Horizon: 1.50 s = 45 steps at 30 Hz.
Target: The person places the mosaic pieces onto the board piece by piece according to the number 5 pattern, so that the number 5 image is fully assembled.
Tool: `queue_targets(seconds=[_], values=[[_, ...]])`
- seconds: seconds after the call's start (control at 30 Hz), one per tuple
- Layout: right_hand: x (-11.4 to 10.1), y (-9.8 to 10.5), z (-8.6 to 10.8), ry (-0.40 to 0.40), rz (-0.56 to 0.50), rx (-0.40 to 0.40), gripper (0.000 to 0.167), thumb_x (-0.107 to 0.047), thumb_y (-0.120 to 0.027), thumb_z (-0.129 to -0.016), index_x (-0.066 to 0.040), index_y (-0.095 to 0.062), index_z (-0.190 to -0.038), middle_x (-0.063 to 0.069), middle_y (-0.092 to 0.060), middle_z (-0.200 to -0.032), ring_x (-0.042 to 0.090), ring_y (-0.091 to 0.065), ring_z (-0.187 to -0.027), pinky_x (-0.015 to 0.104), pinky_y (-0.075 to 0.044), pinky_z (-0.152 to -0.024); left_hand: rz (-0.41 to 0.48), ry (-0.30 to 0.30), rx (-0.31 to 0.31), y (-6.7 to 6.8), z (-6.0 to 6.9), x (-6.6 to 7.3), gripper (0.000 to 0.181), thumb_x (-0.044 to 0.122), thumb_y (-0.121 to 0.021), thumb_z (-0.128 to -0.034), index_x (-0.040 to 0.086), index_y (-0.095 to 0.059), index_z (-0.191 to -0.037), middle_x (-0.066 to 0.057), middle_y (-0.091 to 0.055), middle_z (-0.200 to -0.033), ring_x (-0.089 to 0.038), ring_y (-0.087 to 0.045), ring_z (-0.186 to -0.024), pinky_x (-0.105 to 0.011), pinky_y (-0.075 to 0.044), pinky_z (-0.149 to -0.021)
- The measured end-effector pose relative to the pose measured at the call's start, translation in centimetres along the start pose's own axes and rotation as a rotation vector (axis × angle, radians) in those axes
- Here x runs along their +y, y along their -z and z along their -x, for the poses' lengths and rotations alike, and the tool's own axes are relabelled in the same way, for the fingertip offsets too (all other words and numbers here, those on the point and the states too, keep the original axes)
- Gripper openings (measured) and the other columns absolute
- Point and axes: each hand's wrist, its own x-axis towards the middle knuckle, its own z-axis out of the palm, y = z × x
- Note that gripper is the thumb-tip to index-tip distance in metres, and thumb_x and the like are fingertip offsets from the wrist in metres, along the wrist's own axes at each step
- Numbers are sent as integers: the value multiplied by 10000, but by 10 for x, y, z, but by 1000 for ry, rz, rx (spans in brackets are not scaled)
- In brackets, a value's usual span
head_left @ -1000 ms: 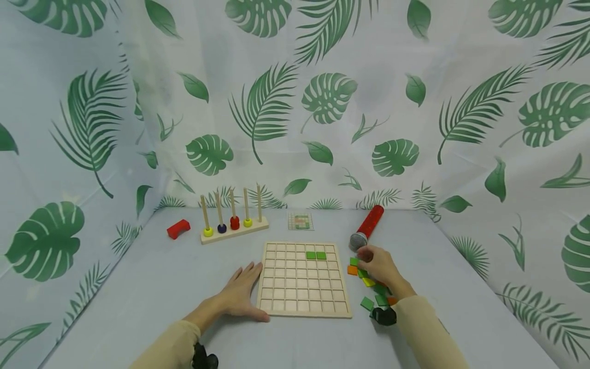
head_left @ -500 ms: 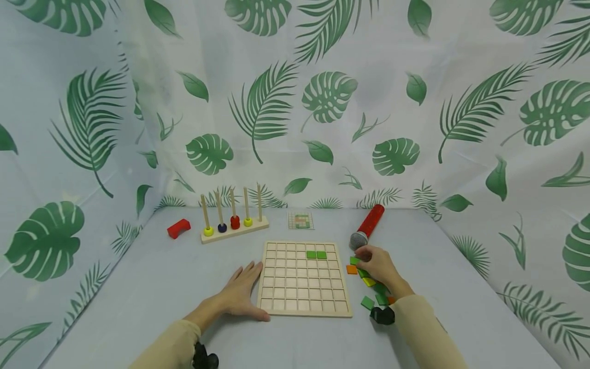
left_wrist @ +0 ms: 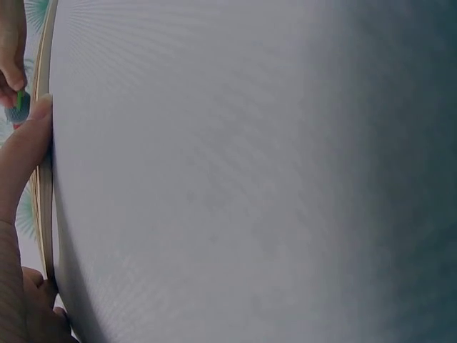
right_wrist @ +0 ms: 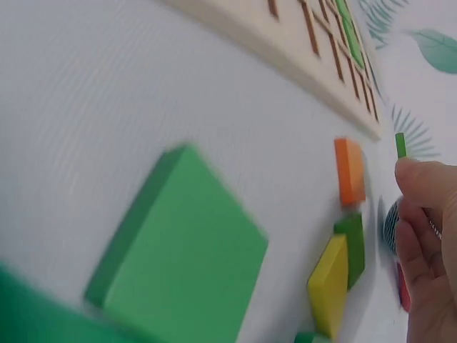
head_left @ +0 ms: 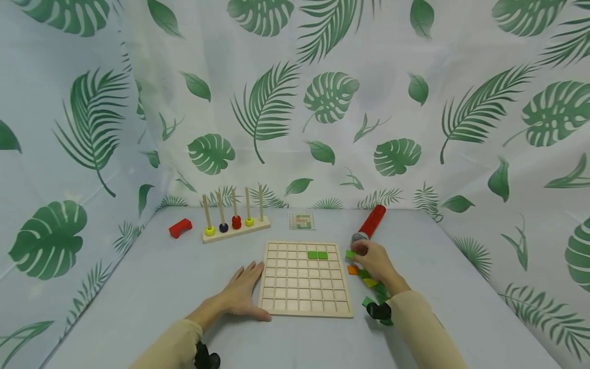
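Note:
A wooden grid board [head_left: 301, 282] lies flat, with two green tiles [head_left: 317, 255] side by side in its second row from the far edge. My left hand [head_left: 241, 293] rests along the board's left side, fingers spread and the thumb at the near left corner. Beyond the board's right edge, my right hand [head_left: 378, 264] pinches a green square tile [right_wrist: 400, 145] between thumb and finger, held up off the table. Below that hand lie loose tiles: an orange one [right_wrist: 350, 171], a yellow one [right_wrist: 328, 286] and several green ones [right_wrist: 186, 250]. The right forearm partly covers this pile.
A red microphone [head_left: 372, 221] lies just beyond the right hand. Behind the board is a small pattern card [head_left: 301, 221]. A peg stand [head_left: 236, 230] with coloured beads stands at the back left, beside a red block [head_left: 180, 228]. Leaf-patterned cloth [head_left: 295, 113] surrounds the table.
My right hand has lifted a green tile from the top of the pile and shifted slightly away from me. The left hand stays in place on the board's edge.

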Motion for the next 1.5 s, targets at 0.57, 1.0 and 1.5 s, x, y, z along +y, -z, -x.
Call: queue_targets(seconds=[0.57, 1.0, 1.5], values=[[-35, -36, -17, 194, -22, -4, 272, 4, -693, -801, 31, -645, -1067, 123, -667, -986, 246, -609, -886, 384, -516, -793, 14, -2, -11, -1, -1, -1, 1304, 737, -716, -567, -4, -175, -1494, -146, -204, -1542, -320, -117, -1420, -510, -73, -1132], [-65, -70, -27, 230, -55, -62, 234, 7, -700, -799, -7, -666, -1030, 75, -672, -957, 188, -604, -856, 342, -515, -764, 5, -14, 3, 0, -1, -2, 1288, 741, -707, -574, -6, -194, -1489, -152, -212, -1539, -327, -117, -1419, -515, -80, -1130], [-76, -83, -24, 299, -75, -73, 218, 28, -677, -782, 18, -648, -998, 69, -656, -911, 165, -590, -813, 327, -519, -732, 18, -23, 4, 0, 0, -2, 1283, 721, -721, -579, -16, -194, -1487, -157, -211, -1538, -328, -119, -1419, -522, -79, -1129]])
